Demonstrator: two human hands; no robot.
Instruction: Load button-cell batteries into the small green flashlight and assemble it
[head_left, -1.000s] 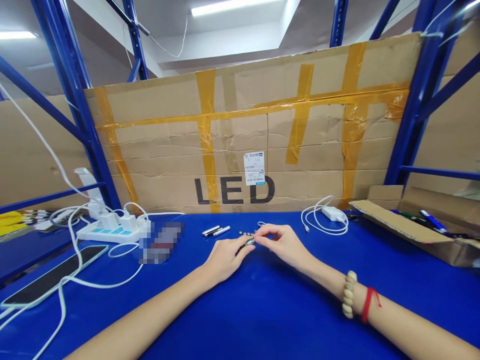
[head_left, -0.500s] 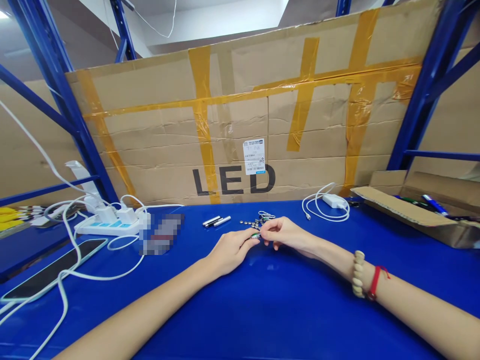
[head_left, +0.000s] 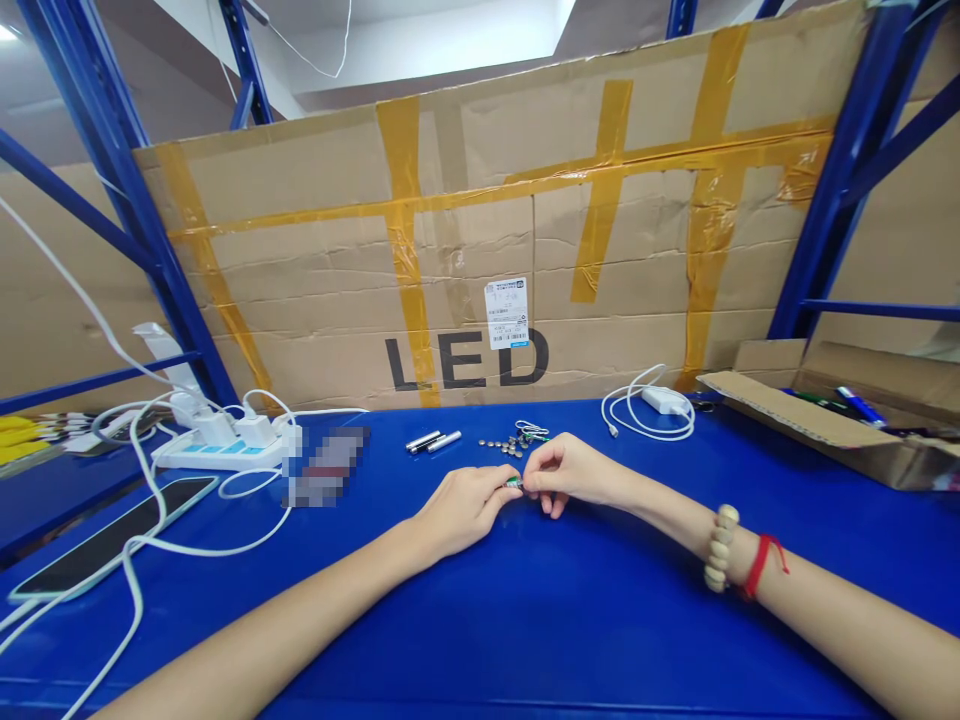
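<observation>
My left hand [head_left: 463, 508] pinches a small green and silver piece [head_left: 514, 483] between thumb and fingers, low over the blue table; its exact kind is too small to tell. Right at the end of that piece, my right hand [head_left: 561, 470] has its thumb and index finger pressed together, and whatever they hold is hidden. Just beyond the hands lie several small round silver discs [head_left: 510, 449], which look like button cells. Behind these is a small coil of thin white wire [head_left: 531, 428]. To the left of the discs, silver metal tubes [head_left: 442, 442] lie side by side.
A white power strip [head_left: 217, 455] with cables and a phone [head_left: 112, 538] occupy the left side of the blue table [head_left: 480, 640]. At back right are a coiled white charger [head_left: 666, 402] and an open cardboard box [head_left: 810, 425]. A big cardboard panel [head_left: 337, 300] stands behind.
Both hands have come slightly nearer with the green and silver piece, uncovering more of the discs behind. The fingers of both hands stay pinched close together.
</observation>
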